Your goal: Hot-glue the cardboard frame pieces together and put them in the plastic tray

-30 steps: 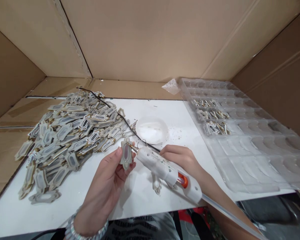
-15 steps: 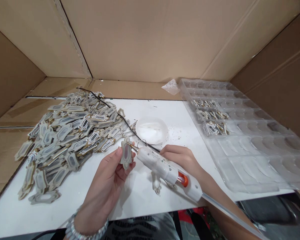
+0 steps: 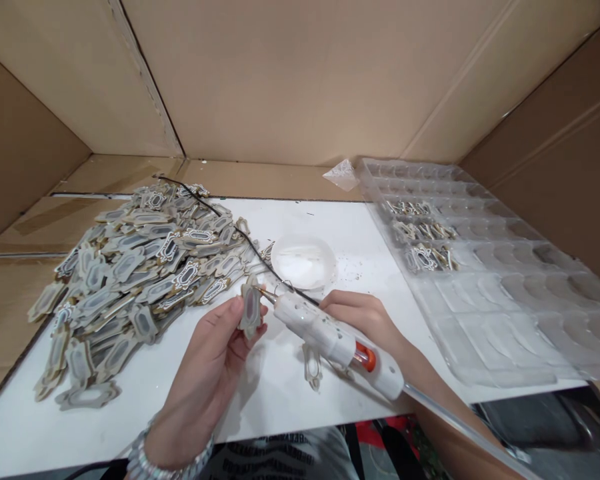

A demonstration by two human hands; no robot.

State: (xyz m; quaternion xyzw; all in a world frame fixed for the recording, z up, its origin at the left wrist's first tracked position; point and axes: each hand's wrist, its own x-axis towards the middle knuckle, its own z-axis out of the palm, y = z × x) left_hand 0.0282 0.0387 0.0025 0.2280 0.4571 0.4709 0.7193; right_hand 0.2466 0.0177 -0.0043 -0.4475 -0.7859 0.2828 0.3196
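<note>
Pinching the frame-shaped piece (image 3: 251, 311) upright, the left hand (image 3: 219, 348) is positioned above the white table (image 3: 267, 400), right of the pile of pieces (image 3: 140, 260). The right hand (image 3: 363, 317) is closed around the glue gun (image 3: 325, 333). The nozzle (image 3: 267, 294) points at the piece's upper part; contact cannot be confirmed. A clear compartment tray (image 3: 480, 287) lies at far right.

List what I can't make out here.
All in the head view:
Fingertips of the right hand: hidden by the gun.
Far side of the held piece: turned away.
Nozzle: too small to tell whether it touches the piece.
Far end of the clear rod: cut off by the bottom edge.
Lower pieces in the pile: buried under upper ones.
</note>
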